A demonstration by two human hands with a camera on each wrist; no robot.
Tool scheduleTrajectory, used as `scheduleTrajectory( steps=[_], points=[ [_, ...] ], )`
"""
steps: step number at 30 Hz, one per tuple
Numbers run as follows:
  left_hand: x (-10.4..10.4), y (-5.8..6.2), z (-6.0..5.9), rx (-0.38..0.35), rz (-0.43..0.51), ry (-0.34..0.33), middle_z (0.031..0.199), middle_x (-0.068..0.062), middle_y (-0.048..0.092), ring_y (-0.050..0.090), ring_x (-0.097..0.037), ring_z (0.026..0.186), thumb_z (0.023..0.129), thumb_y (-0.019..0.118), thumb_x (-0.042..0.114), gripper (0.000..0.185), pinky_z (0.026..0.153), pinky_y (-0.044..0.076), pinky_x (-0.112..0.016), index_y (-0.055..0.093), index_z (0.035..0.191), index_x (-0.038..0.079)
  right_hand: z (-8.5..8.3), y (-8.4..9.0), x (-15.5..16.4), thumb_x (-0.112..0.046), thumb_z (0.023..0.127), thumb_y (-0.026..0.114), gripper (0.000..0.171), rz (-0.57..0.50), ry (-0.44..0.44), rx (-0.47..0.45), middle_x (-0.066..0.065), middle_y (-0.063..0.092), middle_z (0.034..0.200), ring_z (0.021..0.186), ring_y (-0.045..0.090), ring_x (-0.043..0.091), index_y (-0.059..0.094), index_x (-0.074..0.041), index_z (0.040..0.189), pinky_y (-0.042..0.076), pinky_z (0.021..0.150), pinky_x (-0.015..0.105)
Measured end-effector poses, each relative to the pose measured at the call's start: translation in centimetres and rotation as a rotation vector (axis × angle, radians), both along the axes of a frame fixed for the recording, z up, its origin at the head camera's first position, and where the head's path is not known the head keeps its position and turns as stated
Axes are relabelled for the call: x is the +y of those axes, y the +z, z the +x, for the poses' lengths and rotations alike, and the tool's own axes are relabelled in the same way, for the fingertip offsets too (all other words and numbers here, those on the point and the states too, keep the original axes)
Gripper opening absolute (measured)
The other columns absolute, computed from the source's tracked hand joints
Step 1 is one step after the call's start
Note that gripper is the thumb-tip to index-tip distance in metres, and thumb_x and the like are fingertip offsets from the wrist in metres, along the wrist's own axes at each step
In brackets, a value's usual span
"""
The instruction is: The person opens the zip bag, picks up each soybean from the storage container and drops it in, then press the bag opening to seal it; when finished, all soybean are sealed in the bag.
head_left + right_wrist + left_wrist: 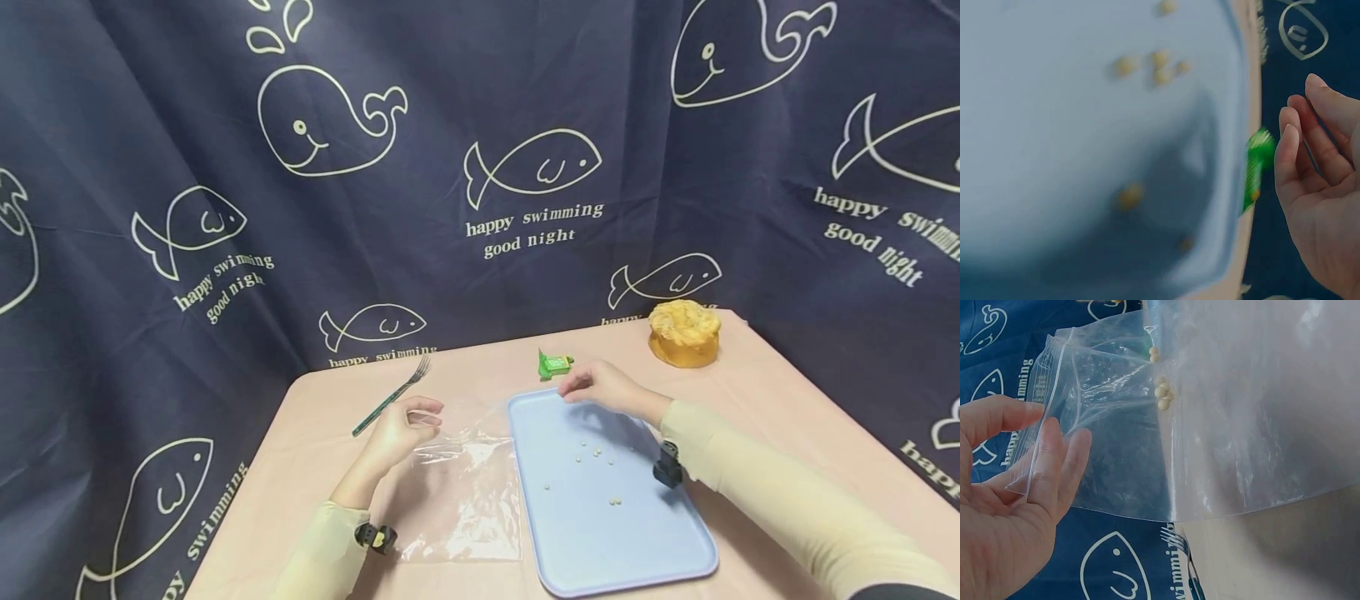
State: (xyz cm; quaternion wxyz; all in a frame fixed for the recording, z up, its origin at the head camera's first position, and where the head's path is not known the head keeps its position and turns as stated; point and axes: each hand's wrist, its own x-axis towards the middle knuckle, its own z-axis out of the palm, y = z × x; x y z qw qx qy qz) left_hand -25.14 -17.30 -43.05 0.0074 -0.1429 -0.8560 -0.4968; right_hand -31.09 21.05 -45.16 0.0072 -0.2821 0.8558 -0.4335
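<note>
My left hand (401, 429) pinches the zip edge of a clear plastic zip bag (1116, 444), which spreads over the table to the left of the tray. Several round, cream-coloured beans (1162, 392) show within the bag's outline; whether they lie inside it or behind it, I cannot tell. Above the far edge of a light blue tray (600, 533) hovers my right hand (611, 390), its fingers loosely bent and nothing visible between them. Scattered on the tray are several small beans (615, 502), blurred in the right wrist view.
A green packet (555, 364) lies just beyond the tray. To the left, a fork (392, 397) with a dark green handle rests behind my left hand. At the back right corner of the pink-covered table (262, 500) stands a round yellow-brown cake-like object (684, 335).
</note>
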Motion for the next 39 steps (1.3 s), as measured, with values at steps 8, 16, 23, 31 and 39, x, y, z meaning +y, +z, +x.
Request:
scheduleTrajectory(
  steps=[8, 16, 23, 31, 39],
  points=[
    [0.0, 0.2, 0.1, 0.009, -0.001, 0.002, 0.109, -0.012, 0.073, 0.073, -0.027, 0.094, 0.08, 0.071, -0.006, 0.035, 0.082, 0.061, -0.038, 0.07, 0.116, -0.003, 0.8, -2.2, 5.3, -0.003, 0.087, 0.077, 0.007, 0.073, -0.077, -0.014, 0.001, 0.074, 0.091, 0.091, 0.066, 0.021, 0.076, -0.001, 0.094, 0.053, 0.084, 0.03],
    [-0.1, 0.1, 0.3, 0.011, -0.013, 0.012, 0.109, -0.012, 0.073, 0.073, -0.026, 0.093, 0.08, 0.071, -0.006, 0.035, 0.081, 0.061, -0.036, 0.072, 0.114, 0.001, 1.5, -2.9, 7.6, -0.001, 0.083, 0.079, 0.008, 0.103, -0.113, -0.044, 0.001, 0.073, 0.086, 0.085, 0.064, 0.018, 0.075, -0.005, 0.089, 0.053, 0.079, 0.028],
    [0.0, -0.1, 0.1, 0.003, 0.006, -0.002, 0.112, -0.02, 0.072, 0.073, -0.028, 0.095, 0.08, 0.07, -0.006, 0.036, 0.081, 0.061, -0.036, 0.07, 0.116, -0.004, 1.5, -3.4, 7.7, 0.005, 0.08, 0.079, 0.016, 0.134, -0.102, -0.015, -0.003, 0.071, 0.08, 0.076, 0.061, 0.013, 0.074, -0.009, 0.084, 0.053, 0.07, 0.026],
    [0.0, 0.0, 0.2, -0.018, 0.007, 0.006, 0.112, -0.012, 0.072, 0.073, -0.027, 0.096, 0.08, 0.069, -0.006, 0.037, 0.08, 0.061, -0.036, 0.07, 0.117, -0.003, 1.3, -3.0, 7.5, 0.0, 0.083, 0.079, 0.008, 0.077, -0.135, -0.018, 0.001, 0.072, 0.081, 0.08, 0.06, 0.012, 0.074, -0.006, 0.084, 0.05, 0.075, 0.025],
    [-0.1, 0.1, 0.1, -0.017, 0.012, 0.007, 0.111, -0.011, 0.072, 0.073, -0.027, 0.095, 0.08, 0.07, -0.005, 0.036, 0.081, 0.061, -0.037, 0.071, 0.116, 0.0, -0.3, -0.9, 3.0, -0.002, 0.086, 0.078, 0.007, -0.048, -0.104, 0.033, 0.008, 0.075, 0.092, 0.091, 0.065, 0.019, 0.076, 0.0, 0.093, 0.052, 0.081, 0.025]
  ],
)
